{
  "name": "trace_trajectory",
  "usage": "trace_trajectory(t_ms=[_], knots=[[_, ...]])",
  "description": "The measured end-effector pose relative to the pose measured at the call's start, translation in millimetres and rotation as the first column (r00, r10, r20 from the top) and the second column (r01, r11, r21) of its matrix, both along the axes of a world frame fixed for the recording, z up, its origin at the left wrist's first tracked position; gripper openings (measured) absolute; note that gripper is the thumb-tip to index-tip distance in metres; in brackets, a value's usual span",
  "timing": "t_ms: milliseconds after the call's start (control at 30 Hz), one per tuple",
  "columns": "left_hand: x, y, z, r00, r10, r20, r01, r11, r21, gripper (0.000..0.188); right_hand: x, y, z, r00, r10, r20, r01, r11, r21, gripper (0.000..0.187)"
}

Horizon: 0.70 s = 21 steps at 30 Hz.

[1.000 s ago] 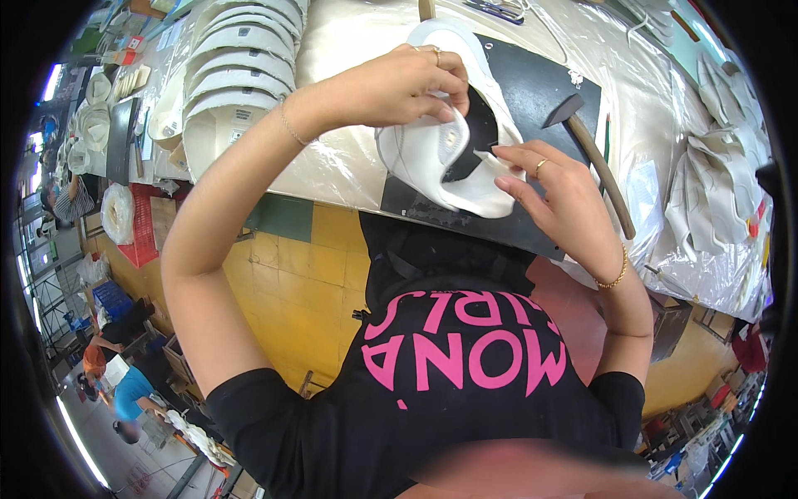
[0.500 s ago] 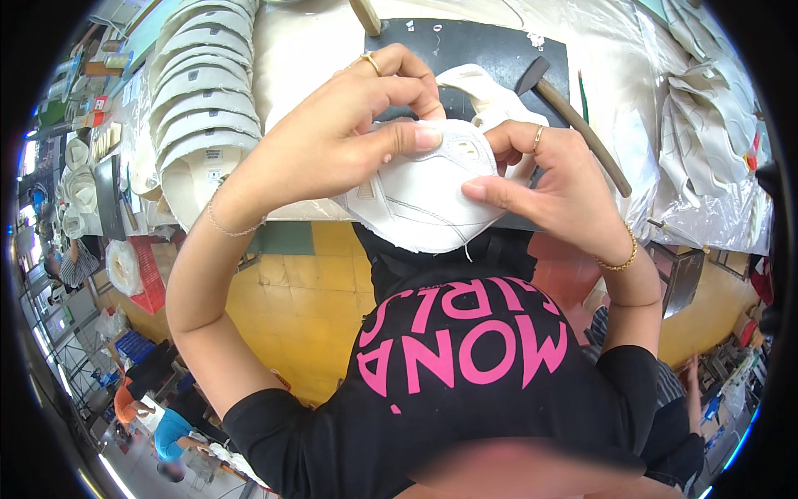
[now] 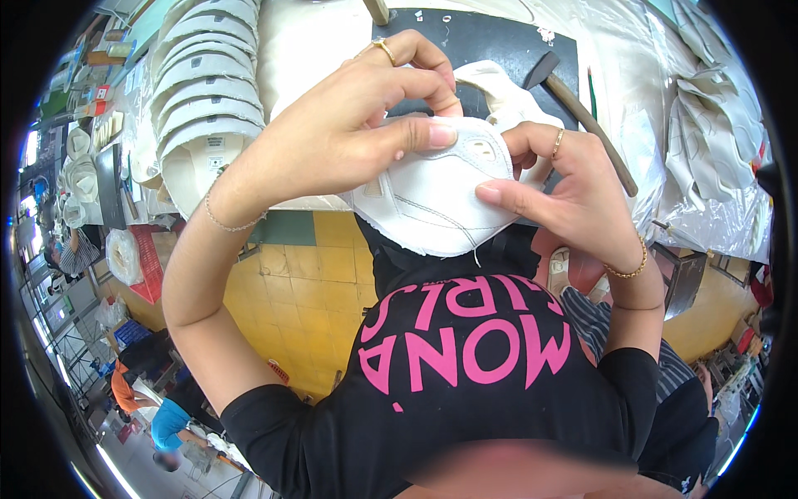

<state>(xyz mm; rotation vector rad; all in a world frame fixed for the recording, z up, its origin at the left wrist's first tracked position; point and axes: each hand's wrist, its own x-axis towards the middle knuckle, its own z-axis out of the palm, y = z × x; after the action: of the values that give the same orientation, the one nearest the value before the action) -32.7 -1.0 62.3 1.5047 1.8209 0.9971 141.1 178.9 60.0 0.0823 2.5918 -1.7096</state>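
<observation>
Noted nearest: black shirt. Observed white shoe upper held up over near edge of table. Found left hand clamped on its top edge, thumb in front; found right hand clamped on its right side, thumb likewise in front, fingertips partly hidden. Recorded beyond: black board, with hammer across its right edge. Logged at left: nested pale pieces.

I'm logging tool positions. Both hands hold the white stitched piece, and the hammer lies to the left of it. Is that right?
No: the head view shows the hammer to the right of the white stitched piece. The left hand and right hand do hold it.
</observation>
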Motion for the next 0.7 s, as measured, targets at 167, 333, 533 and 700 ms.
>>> trace_trajectory(t_ms=[167,333,533,700], knots=[[1,0,0,1.000,-0.004,-0.008,0.004,1.000,0.031,0.024,0,-1,2,0.999,-0.010,0.036,0.010,1.000,0.003,0.026],[1,-3,5,0.992,0.017,0.127,0.002,0.988,-0.151,0.024,0,-1,6,0.997,-0.007,0.076,0.006,1.000,0.004,0.026],[2,-3,-1,1.000,-0.013,-0.021,0.012,1.000,-0.025,0.024,1,-4,7,0.995,-0.003,0.104,0.004,1.000,-0.004,0.026],[2,-3,2,1.000,-0.023,0.019,0.024,0.997,-0.075,0.025,2,-4,10,0.988,-0.011,0.152,0.022,0.997,-0.069,0.026]])
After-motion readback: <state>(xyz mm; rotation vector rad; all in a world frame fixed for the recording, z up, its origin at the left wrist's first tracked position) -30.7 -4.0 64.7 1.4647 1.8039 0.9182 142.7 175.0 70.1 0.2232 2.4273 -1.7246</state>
